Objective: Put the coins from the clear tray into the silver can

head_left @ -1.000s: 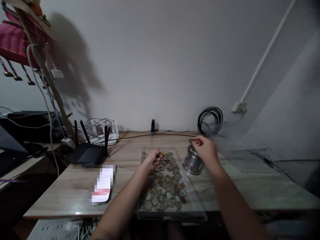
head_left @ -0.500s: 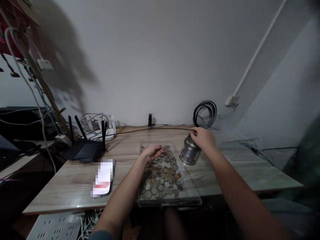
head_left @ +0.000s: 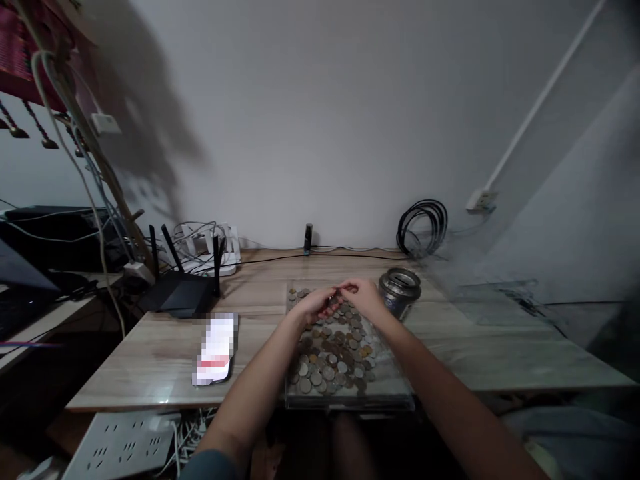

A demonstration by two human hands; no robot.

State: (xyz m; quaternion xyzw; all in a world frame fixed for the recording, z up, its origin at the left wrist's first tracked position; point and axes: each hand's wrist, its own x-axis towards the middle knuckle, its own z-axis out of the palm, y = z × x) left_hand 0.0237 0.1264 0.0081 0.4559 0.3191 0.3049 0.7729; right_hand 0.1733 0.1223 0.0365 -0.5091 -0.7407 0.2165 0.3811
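Over the far part of a clear plastic tray [head_left: 350, 401] my two hands meet. My left hand [head_left: 319, 305] is curled palm up around a few dark coins, mostly hidden by its fingers. The fingers of my right hand [head_left: 361, 297] are pinched together at the left fingertips; whatever lies between them is too small to make out. Many loose coins [head_left: 333, 360], silver and some brassy, are spread across the tray below. Just right of the right hand stands a round metal coin bank [head_left: 400, 283] with a slot in its lid, partly covered by my wrist.
A lit phone [head_left: 216, 350] lies on the wooden desk [head_left: 265, 333] to the left. Behind it are a black router [head_left: 183, 293] and a white router [head_left: 227, 257]. A small black bottle [head_left: 308, 239] and coiled black cable [head_left: 425, 227] are by the wall. A power strip [head_left: 123, 443] sits below.
My right hand has left the coin bank's lid and come left to my left hand. The left hand stays over the coins. The view has shifted slightly left.
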